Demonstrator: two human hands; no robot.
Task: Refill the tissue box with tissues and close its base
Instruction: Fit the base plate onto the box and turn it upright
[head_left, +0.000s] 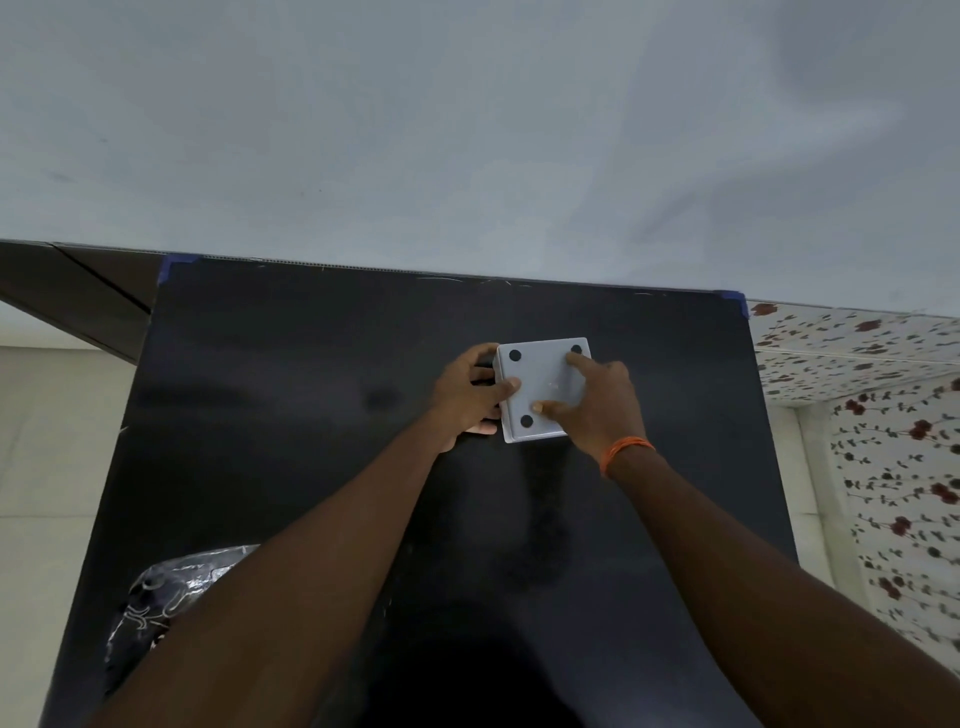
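Observation:
A square grey tissue box (540, 374) stands upside down on the black table (311, 415), its flat base with round black feet facing up. My left hand (467, 397) grips the box's left side, thumb lying over the base's edge. My right hand (597, 405) rests on top of the base, forefinger near the far right foot and thumb near the near left foot. An orange thread band circles my right wrist. No tissues show; the box's inside is hidden.
A crinkled dark plastic wrapper (166, 592) lies at the table's near left, partly under my left forearm. A pale wall (467, 130) rises behind the table. A floral-patterned cloth surface (883, 415) lies to the right, light floor (52, 467) to the left.

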